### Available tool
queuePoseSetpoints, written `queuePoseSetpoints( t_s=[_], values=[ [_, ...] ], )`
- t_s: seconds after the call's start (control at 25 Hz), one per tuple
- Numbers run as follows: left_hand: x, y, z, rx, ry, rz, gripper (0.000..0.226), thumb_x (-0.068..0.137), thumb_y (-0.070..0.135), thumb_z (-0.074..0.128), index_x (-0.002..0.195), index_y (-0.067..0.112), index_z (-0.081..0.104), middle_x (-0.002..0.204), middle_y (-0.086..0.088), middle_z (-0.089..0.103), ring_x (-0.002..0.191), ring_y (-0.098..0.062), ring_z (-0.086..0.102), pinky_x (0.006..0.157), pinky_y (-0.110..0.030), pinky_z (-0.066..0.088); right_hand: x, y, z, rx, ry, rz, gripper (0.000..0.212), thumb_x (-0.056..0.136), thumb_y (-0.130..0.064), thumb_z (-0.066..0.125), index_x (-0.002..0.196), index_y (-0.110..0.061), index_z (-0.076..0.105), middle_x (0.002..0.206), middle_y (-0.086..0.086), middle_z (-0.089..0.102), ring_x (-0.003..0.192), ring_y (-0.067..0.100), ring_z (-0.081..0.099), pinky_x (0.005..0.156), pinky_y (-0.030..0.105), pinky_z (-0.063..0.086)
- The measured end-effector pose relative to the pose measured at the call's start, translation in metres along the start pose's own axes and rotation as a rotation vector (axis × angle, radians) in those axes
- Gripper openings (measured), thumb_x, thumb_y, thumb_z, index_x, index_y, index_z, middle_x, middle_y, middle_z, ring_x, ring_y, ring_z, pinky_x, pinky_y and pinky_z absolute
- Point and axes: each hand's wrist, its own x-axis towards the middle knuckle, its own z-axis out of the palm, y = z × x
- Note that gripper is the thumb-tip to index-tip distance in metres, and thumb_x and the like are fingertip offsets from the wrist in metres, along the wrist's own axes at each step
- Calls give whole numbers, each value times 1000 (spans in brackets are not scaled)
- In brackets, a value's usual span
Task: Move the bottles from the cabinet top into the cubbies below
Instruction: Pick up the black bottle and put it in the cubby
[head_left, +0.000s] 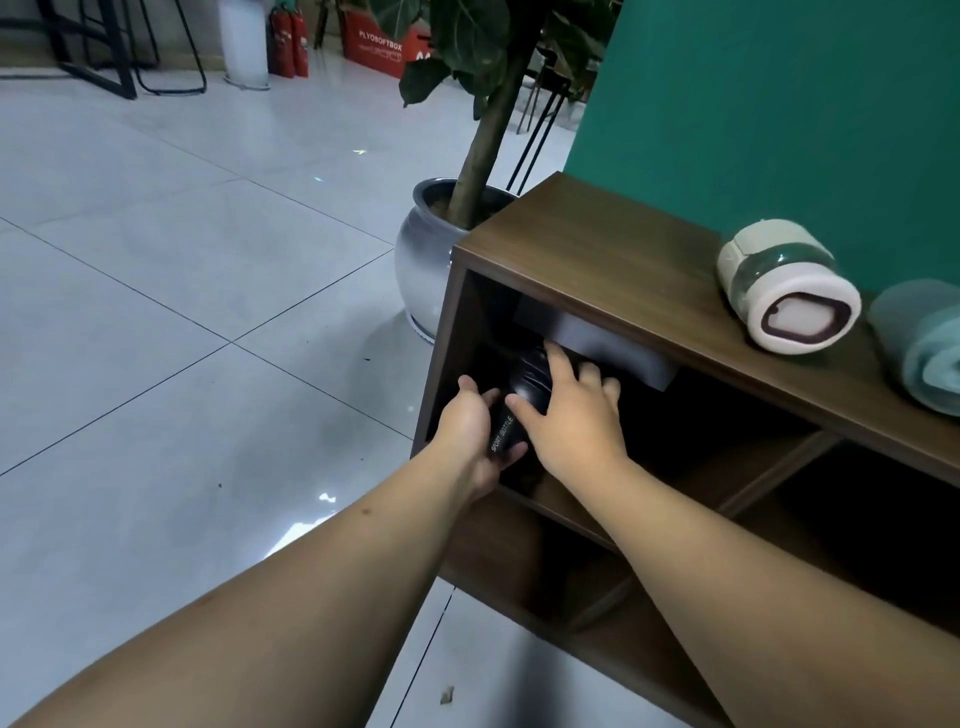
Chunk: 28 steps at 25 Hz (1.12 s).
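A black sport bottle (511, 410) stands roughly upright inside the upper left cubby of the brown wooden cabinet (597, 260). My left hand (475, 434) wraps its lower body from the left. My right hand (569, 415) grips its upper part from the right, with a finger reaching up to the cap. On the cabinet top a cream and green bottle (784, 288) lies on its side. A pale teal bottle (924, 345) lies beside it at the frame's right edge, partly cut off.
A grey box (608, 338) hangs under the cabinet top inside the same cubby, just above my right hand. A silver pot (421, 270) with a tall plant stands on the tiled floor left of the cabinet. More cubbies open below and to the right. A green wall backs the cabinet.
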Motion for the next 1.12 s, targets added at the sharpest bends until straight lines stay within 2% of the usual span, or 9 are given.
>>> queuePoseSetpoints(
  t_s=[0.08, 0.24, 0.48, 0.6, 0.72, 0.8, 0.88, 0.96, 1.12],
  values=[
    [5, -1, 0, -31, -5, 4, 58, 113, 53, 33, 141, 13, 64, 107, -1, 65, 93, -19, 62, 113, -51, 51, 13, 1, -1, 28, -6, 16, 83, 113, -55, 63, 182, -31, 24, 174, 20, 42, 160, 48, 31, 136, 53, 31],
    [12, -1, 0, -101, -38, 4, 62, 112, 53, 35, 149, 11, 62, 138, -5, 60, 123, -21, 55, 121, -45, 44, 30, 4, 3, 46, -8, 1, 79, 113, -52, 64, 180, -31, 28, 177, 17, 43, 165, 48, 28, 136, 55, 31],
    [13, -3, 8, -127, -32, -7, 60, 112, 54, 34, 152, 14, 58, 122, -1, 55, 122, -22, 52, 122, -48, 42, 32, 6, -5, -98, -10, 21, 88, 112, -66, 55, 183, -41, 10, 191, 9, 20, 175, 42, 14, 142, 61, 17],
    [2, -7, 10, -20, 43, -35, 52, 111, 50, 38, 138, 15, 65, 115, -8, 73, 101, -28, 69, 103, -53, 57, -4, -5, -19, -76, 48, -32, 90, 111, -66, 57, 183, -32, 17, 188, 11, 25, 173, 39, 19, 143, 55, 17],
    [-41, -7, 20, 153, 14, -32, 33, 103, 34, 53, 112, 10, 75, 85, -9, 78, 73, -27, 74, 51, -31, 60, -66, -6, -46, 90, 193, -247, 62, 111, -41, 69, 168, -23, 55, 163, 1, 62, 154, 26, 52, 128, 45, 48],
    [-81, -4, 36, 254, -40, -8, 28, 103, 29, 55, 98, 10, 74, 69, -8, 77, 58, -22, 71, 42, -25, 53, -91, 4, -77, 130, 449, -344, 41, 102, -30, 75, 141, -17, 79, 132, 1, 80, 127, 25, 73, 108, 43, 63],
    [-117, 1, 63, 318, -89, 36, 33, 105, 34, 55, 97, 9, 75, 89, -14, 83, 74, -24, 75, 55, -33, 60, -91, 21, -119, 121, 680, -357, 32, 95, -21, 82, 126, -13, 85, 121, 6, 81, 115, 29, 73, 101, 42, 62],
    [-147, 12, 90, 360, -172, 96, 40, 108, 40, 53, 99, 9, 77, 102, -15, 80, 89, -28, 73, 68, -37, 62, -75, 36, -160, 45, 726, -232, 43, 93, -20, 89, 134, -14, 81, 137, 14, 74, 129, 35, 64, 110, 51, 58],
    [-172, 35, 139, 294, -269, 195, 51, 109, 54, 44, 119, 15, 76, 117, -10, 73, 104, -28, 71, 87, -45, 64, -32, 46, -208, -136, 309, 140, 87, 98, -54, 82, 173, -34, 41, 181, 17, 27, 164, 43, 34, 130, 55, 41]
  ],
)
